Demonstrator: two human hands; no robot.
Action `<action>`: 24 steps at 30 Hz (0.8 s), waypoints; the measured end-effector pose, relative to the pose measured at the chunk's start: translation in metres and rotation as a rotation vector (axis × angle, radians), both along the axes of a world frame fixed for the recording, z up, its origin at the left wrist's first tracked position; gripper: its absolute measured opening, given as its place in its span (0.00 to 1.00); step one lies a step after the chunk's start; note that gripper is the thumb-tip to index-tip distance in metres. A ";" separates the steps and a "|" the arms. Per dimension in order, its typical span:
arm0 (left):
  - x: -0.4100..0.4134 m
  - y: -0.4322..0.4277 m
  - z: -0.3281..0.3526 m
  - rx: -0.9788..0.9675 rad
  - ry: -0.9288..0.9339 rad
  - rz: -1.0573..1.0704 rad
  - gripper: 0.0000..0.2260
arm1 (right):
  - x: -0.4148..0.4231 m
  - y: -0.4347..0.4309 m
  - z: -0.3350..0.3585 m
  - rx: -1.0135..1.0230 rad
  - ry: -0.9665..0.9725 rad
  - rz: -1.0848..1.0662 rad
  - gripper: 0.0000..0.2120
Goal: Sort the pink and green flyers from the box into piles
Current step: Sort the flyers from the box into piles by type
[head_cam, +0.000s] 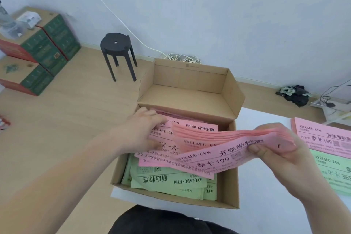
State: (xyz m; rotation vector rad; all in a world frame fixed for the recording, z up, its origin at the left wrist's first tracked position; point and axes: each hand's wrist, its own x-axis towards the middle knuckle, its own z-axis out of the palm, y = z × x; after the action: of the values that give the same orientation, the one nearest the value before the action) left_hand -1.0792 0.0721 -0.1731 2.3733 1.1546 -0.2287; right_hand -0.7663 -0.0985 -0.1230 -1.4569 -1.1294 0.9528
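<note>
Open brown cardboard box (228, 182) sits on the near left edge of a white table (266, 205), lid flap tipped back. Inside: loose pink paper flyers (163, 159) with black print lie on top toward the back, and green paper flyers (171, 181) lie under them at the near end.

Left hand (141, 131) reaches into the box, fingers curled over the left edge of the loose pink paper flyers and thumb against them, gripping them.

Right hand (277, 151) is raised above the box's right side and pinches a thick stack of pink flyers (224, 139), thumb on top and fingers underneath. The stack bends and fans out to the left over the box.

2 piles lie on the table at the far right: a pink pile (326, 137), and a green pile (335, 174) nearer the person, just beside it.

On the floor behind: round black stool (116, 45), stacked green and red cartons (47, 45), coiled white cable (180, 58), dark cloth bundle (296, 94) by the wall.
</note>
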 end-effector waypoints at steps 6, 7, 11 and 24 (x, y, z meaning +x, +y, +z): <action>-0.001 0.004 0.007 -0.180 -0.168 0.168 0.09 | -0.015 0.009 0.014 0.033 0.046 0.154 0.15; -0.001 0.004 0.010 -0.233 -0.271 0.230 0.07 | -0.017 0.011 0.010 0.022 0.080 0.155 0.15; 0.003 -0.010 0.023 -0.408 -0.710 0.329 0.09 | -0.034 0.018 -0.013 -0.032 0.272 0.139 0.14; -0.004 -0.011 0.033 -0.787 -0.782 0.433 0.15 | -0.042 0.046 -0.048 -0.121 0.449 0.072 0.19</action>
State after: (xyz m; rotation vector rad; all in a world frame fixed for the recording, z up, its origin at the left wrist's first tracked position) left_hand -1.0833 0.0613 -0.1400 1.2789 0.9061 0.3206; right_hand -0.8085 -0.0524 -0.1709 -1.2168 -0.8062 1.3388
